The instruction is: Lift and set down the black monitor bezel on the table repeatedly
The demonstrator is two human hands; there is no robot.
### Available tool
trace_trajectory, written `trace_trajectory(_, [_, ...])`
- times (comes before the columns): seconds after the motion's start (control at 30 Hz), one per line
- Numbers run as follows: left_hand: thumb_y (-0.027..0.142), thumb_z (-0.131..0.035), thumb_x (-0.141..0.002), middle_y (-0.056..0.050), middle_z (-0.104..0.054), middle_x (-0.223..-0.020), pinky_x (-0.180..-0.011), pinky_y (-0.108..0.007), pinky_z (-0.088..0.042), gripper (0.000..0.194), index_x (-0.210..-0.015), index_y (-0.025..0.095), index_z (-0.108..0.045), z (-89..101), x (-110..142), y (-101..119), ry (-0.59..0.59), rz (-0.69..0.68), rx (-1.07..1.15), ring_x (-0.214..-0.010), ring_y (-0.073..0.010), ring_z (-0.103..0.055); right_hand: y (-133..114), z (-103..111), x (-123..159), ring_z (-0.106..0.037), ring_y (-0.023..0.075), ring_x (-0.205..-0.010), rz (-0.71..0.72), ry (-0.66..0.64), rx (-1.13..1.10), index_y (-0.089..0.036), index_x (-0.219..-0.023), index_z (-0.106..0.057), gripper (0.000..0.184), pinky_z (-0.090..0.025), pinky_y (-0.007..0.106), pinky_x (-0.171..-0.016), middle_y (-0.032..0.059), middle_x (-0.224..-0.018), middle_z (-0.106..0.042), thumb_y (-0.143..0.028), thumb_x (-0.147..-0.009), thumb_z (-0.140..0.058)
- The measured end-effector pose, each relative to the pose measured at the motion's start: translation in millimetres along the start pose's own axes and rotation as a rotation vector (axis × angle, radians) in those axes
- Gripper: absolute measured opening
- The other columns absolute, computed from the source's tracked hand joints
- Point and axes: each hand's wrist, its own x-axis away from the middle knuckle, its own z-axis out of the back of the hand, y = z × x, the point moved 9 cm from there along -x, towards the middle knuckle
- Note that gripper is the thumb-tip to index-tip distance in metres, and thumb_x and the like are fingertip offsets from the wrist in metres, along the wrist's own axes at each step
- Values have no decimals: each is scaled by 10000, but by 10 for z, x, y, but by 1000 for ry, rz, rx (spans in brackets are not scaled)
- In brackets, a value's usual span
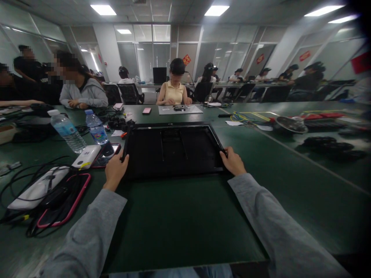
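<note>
A wide black monitor housing (145, 154) with a raised rim and a recessed middle section lies in front of me on the green table (185, 224). My left hand (116, 170) is closed around its left edge, thumb on the rim. On the opposite side, my right hand (233, 160) grips the right edge, fingers wrapped over the frame. Both sleeves are grey. Just left of my left hand lie a dark phone (106, 156) and a white power bank (87, 155).
Two water bottles (68, 130) stand at the left, near tangled black cables (55, 193) and a red-rimmed phone (65, 204). Across the table a person in yellow (174, 92) works at a white mat (191, 111). A metal bowl (290, 124) and black cable bundles (327, 146) lie to the right.
</note>
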Motion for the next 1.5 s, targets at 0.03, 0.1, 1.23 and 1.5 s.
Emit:
trace_trajectory(0.03, [524, -407, -987, -144, -719, -1173, -847, -412, -502, 550, -1447, 269, -565, -15, -4, -7, -7, 4, -2, -1033, -321, -676, 1, -4, 3, -672, 310, -847, -1, -4, 1, -188, -1221, -558, 417, -477, 406, -750, 174, -1009, -724, -483, -971, -402])
trace_trajectory(0.1, [536, -408, -984, -146, -717, -1178, -848, -423, -503, 558, -1453, 274, -560, -50, -16, -29, -26, 18, -4, -1031, -330, -676, 2, -15, 6, -674, 319, -872, -4, -14, 0, -189, -1223, -558, 413, -477, 414, -762, 179, -1035, -723, -479, -973, -402])
trace_trajectory(1.23, [438, -416, -991, -165, -711, -1230, -882, -418, -528, 440, -1272, 174, -627, -44, 32, 52, -75, -22, -172, -1078, -325, -692, -132, -6, 64, -694, 319, -994, 1, -105, 84, -100, -1403, -449, 462, -492, 409, -875, 204, -1080, -713, -281, -981, -401])
trace_trajectory(1.5, [518, -365, -1001, -165, -712, -1234, -883, -446, -525, 519, -1313, 184, -611, -73, 36, 21, -65, 3, -125, -1080, -352, -690, -172, 1, 97, -689, 318, -975, -21, -84, 82, -93, -1410, -444, 474, -495, 411, -861, 209, -1087, -710, -297, -989, -371])
